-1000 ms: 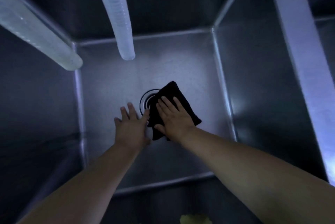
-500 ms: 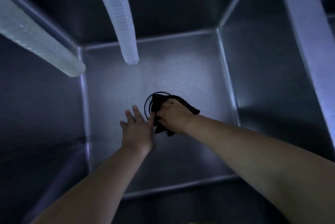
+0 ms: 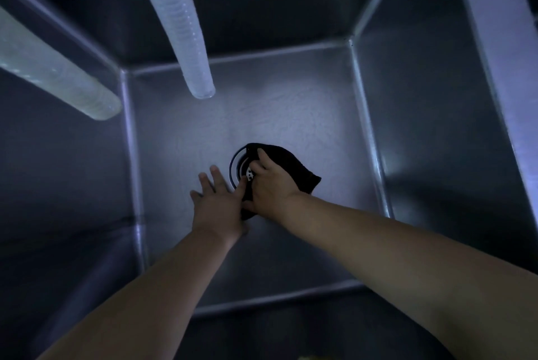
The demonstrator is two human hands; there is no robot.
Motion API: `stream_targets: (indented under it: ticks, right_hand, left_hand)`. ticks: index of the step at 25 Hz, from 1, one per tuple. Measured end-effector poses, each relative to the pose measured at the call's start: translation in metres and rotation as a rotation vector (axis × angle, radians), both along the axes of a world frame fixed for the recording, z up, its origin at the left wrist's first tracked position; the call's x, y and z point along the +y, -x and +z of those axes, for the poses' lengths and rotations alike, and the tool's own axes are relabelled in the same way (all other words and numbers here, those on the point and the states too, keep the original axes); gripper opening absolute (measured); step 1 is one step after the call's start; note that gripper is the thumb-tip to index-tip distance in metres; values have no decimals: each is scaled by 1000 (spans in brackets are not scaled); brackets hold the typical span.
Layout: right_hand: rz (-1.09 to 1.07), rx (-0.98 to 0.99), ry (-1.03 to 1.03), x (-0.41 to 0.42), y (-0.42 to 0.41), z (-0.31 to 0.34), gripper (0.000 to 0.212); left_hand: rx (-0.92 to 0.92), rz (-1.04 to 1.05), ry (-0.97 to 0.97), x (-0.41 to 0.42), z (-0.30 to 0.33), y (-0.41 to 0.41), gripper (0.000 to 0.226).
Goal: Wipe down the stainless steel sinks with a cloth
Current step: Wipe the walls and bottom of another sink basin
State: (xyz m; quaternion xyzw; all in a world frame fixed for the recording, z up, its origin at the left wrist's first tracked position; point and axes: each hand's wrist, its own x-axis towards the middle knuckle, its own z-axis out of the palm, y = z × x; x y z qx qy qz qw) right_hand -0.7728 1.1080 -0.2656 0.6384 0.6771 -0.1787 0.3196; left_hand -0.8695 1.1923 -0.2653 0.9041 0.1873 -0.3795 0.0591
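- Both bare arms reach straight down into a deep stainless steel sink (image 3: 291,115), its floor lit pale and its walls falling off into shadow.
- The right hand (image 3: 272,185) is bunched around a black cloth (image 3: 294,164), fingers curled into the fabric and gripping it against the sink floor.
- The cloth sits over the right part of the round drain (image 3: 240,168) in the middle of the floor; a dark corner of it sticks out to the right of the hand, and another bit shows below the hand, near the wrist.
- A small patch of the drain's perforated strainer shows pale just left of the right hand's knuckles.
- The left hand (image 3: 217,203) lies flat on the floor just beside the drain's left rim, fingers straight and spread, holding nothing.
- The left hand's thumb side touches the right hand, or very nearly does; the light is too dim there to be sure.
- Two ribbed translucent hoses hang down into the basin: the middle hose (image 3: 186,30) ends open above the floor behind the drain, and the left hose (image 3: 55,74) slants in along the left wall.
- A bright strip of the sink's right rim (image 3: 500,48) runs down the far right side.
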Motion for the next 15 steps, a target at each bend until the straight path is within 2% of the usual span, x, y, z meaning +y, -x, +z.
stream_targets:
  ticks: [4,6,9,15]
  right_hand:
    - [-431,262,-213,-2,-10,-6,46]
    - [-531,402,-315,-12,-15,-12,42]
    - [-485,450,-322,-20,-19,-15,40]
    - [-331,267,-286,-17,-12,-25,65]
  left_hand:
    - [-3,1,2,0,2,0,100]
    - [-2,1,0,-1,3,-1,102]
    - [12,10,7,-1,3,-3,104]
    - [43,-15,-21,-3,6,-6,105]
